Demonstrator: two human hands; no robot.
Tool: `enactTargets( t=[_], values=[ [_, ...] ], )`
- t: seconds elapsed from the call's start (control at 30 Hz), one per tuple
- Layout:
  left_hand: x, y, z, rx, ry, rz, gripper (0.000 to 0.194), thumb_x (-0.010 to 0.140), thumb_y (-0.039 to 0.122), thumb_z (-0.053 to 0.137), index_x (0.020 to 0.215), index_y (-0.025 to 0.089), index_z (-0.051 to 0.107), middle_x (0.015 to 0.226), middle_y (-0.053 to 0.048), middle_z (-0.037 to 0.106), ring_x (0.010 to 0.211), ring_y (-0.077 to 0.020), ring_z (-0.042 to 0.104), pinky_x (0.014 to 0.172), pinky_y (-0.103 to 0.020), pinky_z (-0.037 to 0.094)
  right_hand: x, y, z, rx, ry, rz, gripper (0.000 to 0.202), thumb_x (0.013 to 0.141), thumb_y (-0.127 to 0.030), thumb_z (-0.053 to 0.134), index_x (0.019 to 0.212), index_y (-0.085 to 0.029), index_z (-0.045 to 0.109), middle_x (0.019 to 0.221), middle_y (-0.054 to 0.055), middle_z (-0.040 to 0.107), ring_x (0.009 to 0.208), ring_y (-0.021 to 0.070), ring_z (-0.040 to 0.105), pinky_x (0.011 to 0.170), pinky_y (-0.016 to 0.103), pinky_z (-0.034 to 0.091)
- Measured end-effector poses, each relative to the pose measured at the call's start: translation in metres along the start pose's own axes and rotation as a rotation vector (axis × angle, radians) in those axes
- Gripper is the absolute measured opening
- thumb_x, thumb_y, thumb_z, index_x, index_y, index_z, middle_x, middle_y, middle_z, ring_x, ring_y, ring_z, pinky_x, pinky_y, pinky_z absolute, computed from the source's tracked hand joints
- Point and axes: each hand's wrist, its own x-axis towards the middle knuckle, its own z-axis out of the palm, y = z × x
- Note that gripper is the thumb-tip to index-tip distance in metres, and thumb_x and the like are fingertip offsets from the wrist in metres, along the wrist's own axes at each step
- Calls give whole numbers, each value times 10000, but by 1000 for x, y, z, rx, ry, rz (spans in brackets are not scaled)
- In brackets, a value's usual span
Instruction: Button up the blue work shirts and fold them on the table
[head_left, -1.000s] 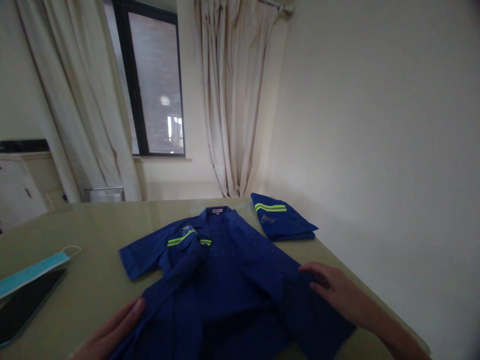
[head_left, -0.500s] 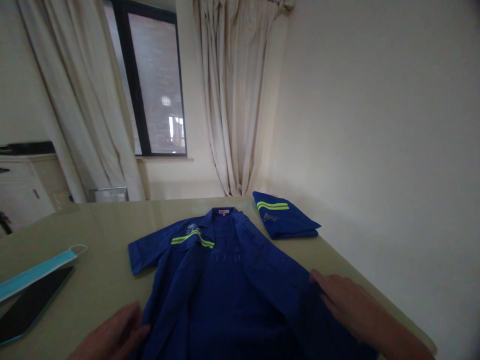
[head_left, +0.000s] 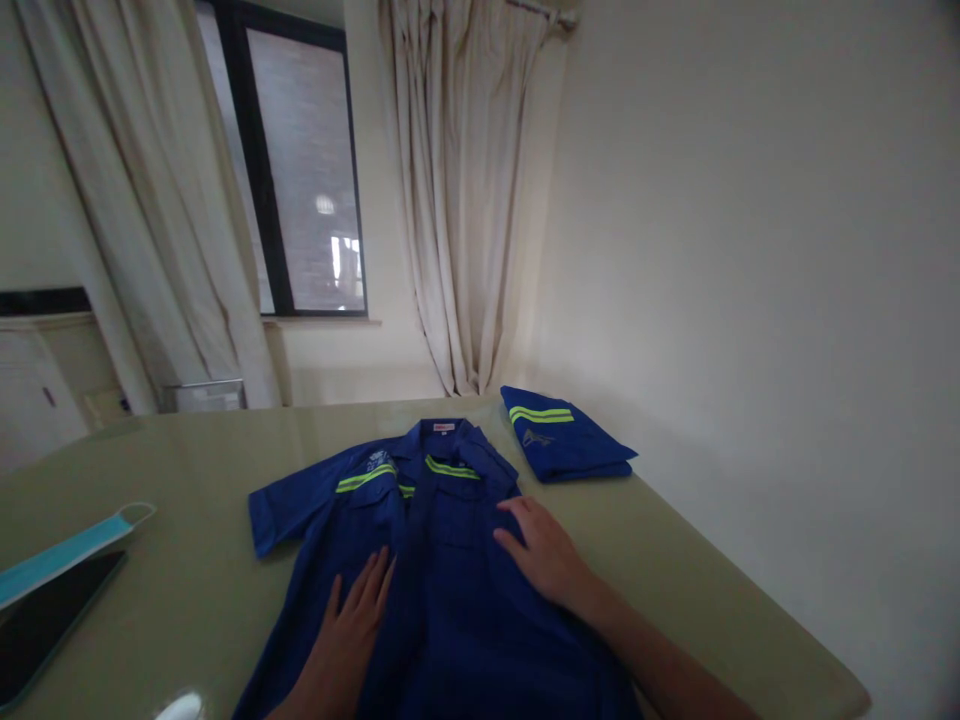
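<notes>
A dark blue short-sleeved work shirt (head_left: pixel 457 600) with yellow-green reflective stripes lies spread on the table, its collar at the far end. Both front panels now lie over the back, meeting near the middle. My left hand (head_left: pixel 356 610) rests flat on the left panel, fingers stretched out. Over the right panel, near its outer edge, my right hand (head_left: pixel 544 550) has its fingers apart and holds nothing. The shirt's left sleeve sticks out sideways; its right sleeve is not spread out. The lower hem runs out of view.
On the greenish table (head_left: pixel 712 560), a folded blue garment (head_left: pixel 570 440) with a matching stripe lies at the back right. A light blue face mask (head_left: pixel 64 560) and a dark phone-like device (head_left: pixel 52 630) lie at the left. A wall (head_left: pixel 765 300) borders the right side.
The right front panel has been brought over to the left, covering the shirt's inside. My left hand has moved right onto the shirt; my right hand has moved left and let go.
</notes>
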Motion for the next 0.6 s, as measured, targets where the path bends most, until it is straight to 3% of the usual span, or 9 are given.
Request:
enactTargets(
  t=[0.07, 0.13, 0.27, 0.37, 0.47, 0.6],
  values=[
    [4, -3, 6, 35, 28, 23, 735, 872, 68, 407, 1575, 269, 337, 1678, -116, 258, 1546, -316, 258, 1231, -612, 174, 25, 35, 23, -54, 73, 114, 417, 971, -376, 557, 1326, -162, 603, 1354, 158, 623, 1268, 286, 586, 1106, 408, 415],
    [11, -5, 1, 33, 66, 67, 699, 886, 156, 500, 1558, 299, 372, 1690, -113, 201, 1556, -343, 216, 1230, -628, 140, 50, 52, 36, -86, 106, 199, 526, 972, -458, 544, 1374, -120, 556, 1376, 190, 606, 1275, 298, 587, 1089, 399, 431],
    [28, -8, -14, 5, 75, 54, 685, 889, 319, 594, 1545, 325, 396, 1689, -142, 173, 1549, -374, 222, 1203, -675, 152, 98, 47, 46, -167, 154, 278, 791, 853, -592, 670, 1411, -59, 497, 1381, 252, 591, 1298, 364, 561, 1061, 417, 441],
    [36, -14, -14, 8, 116, 64, 697, 895, 347, 593, 1556, 331, 370, 1686, -140, 205, 1546, -366, 241, 1199, -671, 173, 130, 41, 51, -135, 137, 318, 742, 772, -404, 772, 1387, -72, 522, 1288, 248, 654, 1211, 376, 619, 992, 414, 470],
    [36, -22, -1, 39, 161, 99, 707, 891, 317, 588, 1559, 348, 357, 1690, -106, 221, 1546, -352, 246, 1210, -644, 185, 158, 48, 55, -71, 151, 296, 675, 751, -256, 744, 1383, -129, 547, 1221, 192, 700, 1135, 334, 665, 962, 384, 476],
    [27, -33, 28, 129, 198, 77, 735, 869, 110, 486, 1548, 367, 372, 1664, -65, 319, 1514, -301, 340, 1213, -577, 242, 188, 65, 63, 51, 234, 287, 773, 677, -376, 813, 1364, -111, 576, 1215, 185, 700, 1109, 332, 671, 941, 399, 495]
  ],
)
